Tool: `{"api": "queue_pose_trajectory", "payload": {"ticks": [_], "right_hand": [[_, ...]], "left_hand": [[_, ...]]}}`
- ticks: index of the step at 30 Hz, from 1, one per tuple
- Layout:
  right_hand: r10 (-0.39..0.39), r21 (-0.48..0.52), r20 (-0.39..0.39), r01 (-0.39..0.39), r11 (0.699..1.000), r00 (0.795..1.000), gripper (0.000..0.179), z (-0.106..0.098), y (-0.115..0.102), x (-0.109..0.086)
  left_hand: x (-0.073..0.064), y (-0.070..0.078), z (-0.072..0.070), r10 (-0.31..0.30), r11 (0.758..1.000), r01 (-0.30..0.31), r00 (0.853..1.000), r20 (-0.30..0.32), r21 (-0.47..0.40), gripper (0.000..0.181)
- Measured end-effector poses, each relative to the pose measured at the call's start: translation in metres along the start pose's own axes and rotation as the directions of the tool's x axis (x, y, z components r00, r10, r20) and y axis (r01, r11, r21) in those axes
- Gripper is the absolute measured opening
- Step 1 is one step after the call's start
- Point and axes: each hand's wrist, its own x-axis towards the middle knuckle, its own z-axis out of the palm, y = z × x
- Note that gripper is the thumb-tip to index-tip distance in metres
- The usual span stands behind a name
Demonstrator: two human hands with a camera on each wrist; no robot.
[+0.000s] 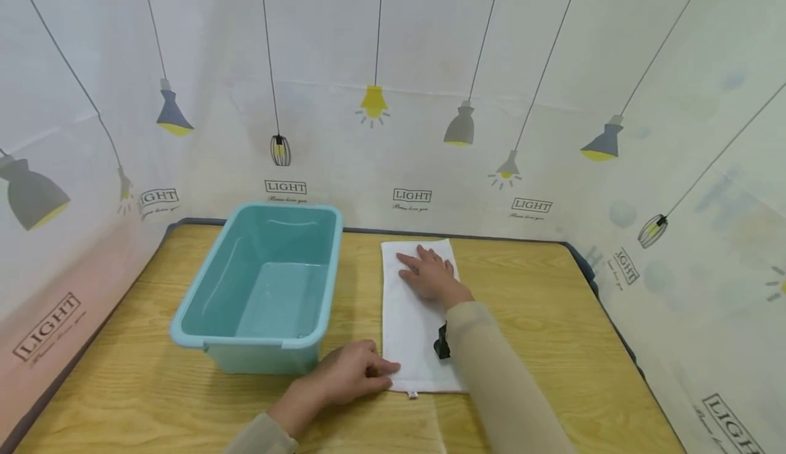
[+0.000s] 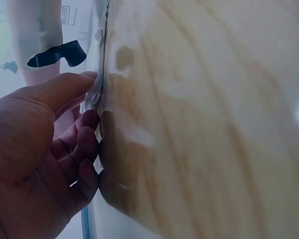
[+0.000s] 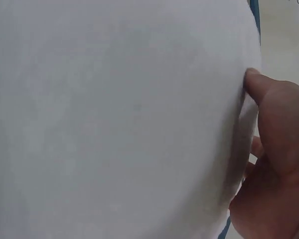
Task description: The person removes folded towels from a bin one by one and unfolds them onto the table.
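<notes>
A white folded cloth (image 1: 411, 331), like a small towel, lies lengthwise on the wooden table, with a little tag on its near edge. My right hand (image 1: 430, 278) rests on its far half, fingers spread and pressing lightly. In the right wrist view, the cloth fills most of the picture and the right hand (image 3: 279, 144) touches it at the side. At the near left corner, fingertips of my left hand (image 1: 350, 372) touch the cloth. Up close, the left hand (image 2: 45, 134) has its thumb at the cloth's edge and its other fingers bent loosely against the table.
A teal plastic basin (image 1: 334, 263) stands on the table (image 1: 552, 345) left of the cloth, close to my left hand. Behind the table hangs a pale sheet (image 1: 331, 44) printed with lamps. A black wrist strap piece (image 1: 441, 343) shows by the right sleeve.
</notes>
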Motion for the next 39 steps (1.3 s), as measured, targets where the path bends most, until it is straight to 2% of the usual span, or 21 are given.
{"api": "queue_pose_trajectory", "payload": {"ticks": [13, 24, 32, 39], "right_hand": [[0.069, 0.012, 0.040, -0.069, 0.998, 0.997, 0.061, -0.002, -0.012, -0.001], [0.147, 0.023, 0.006, -0.147, 0.989, 0.989, 0.064, 0.004, -0.021, 0.003], [0.166, 0.004, -0.001, -0.166, 0.986, 0.986, 0.064, 0.006, -0.021, 0.003], [0.166, -0.012, -0.007, -0.166, 0.986, 0.986, 0.064, 0.008, -0.022, 0.002]], "left_hand": [[0.000, 0.001, 0.001, -0.007, 0.999, 0.007, 1.000, 0.000, -0.035, 0.031], [0.002, 0.000, 0.002, -0.027, 0.998, 0.027, 1.000, 0.008, -0.051, 0.031], [0.002, 0.000, 0.001, -0.036, 0.998, 0.037, 0.999, 0.018, -0.057, 0.031], [0.001, 0.001, 0.000, -0.021, 0.999, 0.022, 1.000, 0.018, -0.043, 0.031]]}}
